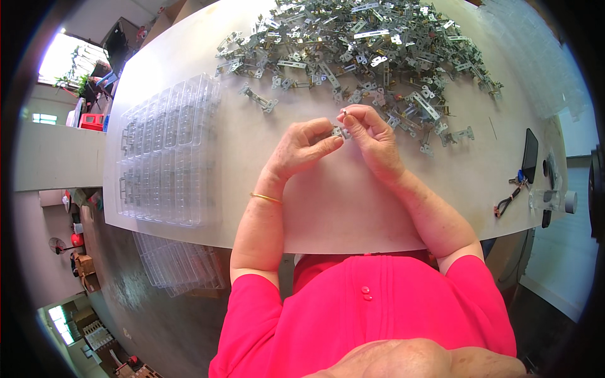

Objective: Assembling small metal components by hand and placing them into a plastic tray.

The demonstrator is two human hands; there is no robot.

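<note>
My left hand (pixel 304 150) is closed on a small silver metal bracket (pixel 340 132), with thumb and fingers pinching it. Close beside it, my right hand (pixel 375 142) has thumb and forefinger pressed together on a tiny metal piece (pixel 345 113), too small to name. Part of the bracket is hidden by my fingers. Ahead of both hands lies a large heap of similar metal brackets (pixel 372 60), some with brass-coloured parts. A single bracket (pixel 258 98) lies apart on the table, left of the heap.
Clear compartment trays (pixel 205 157) stand on the white table (pixel 353 217) at left, some slots holding brackets. More trays (pixel 179 261) sit below the table edge. At right are clear plastic trays (pixel 526 57), a black phone (pixel 530 156), keys (pixel 518 181) and a bottle (pixel 549 201).
</note>
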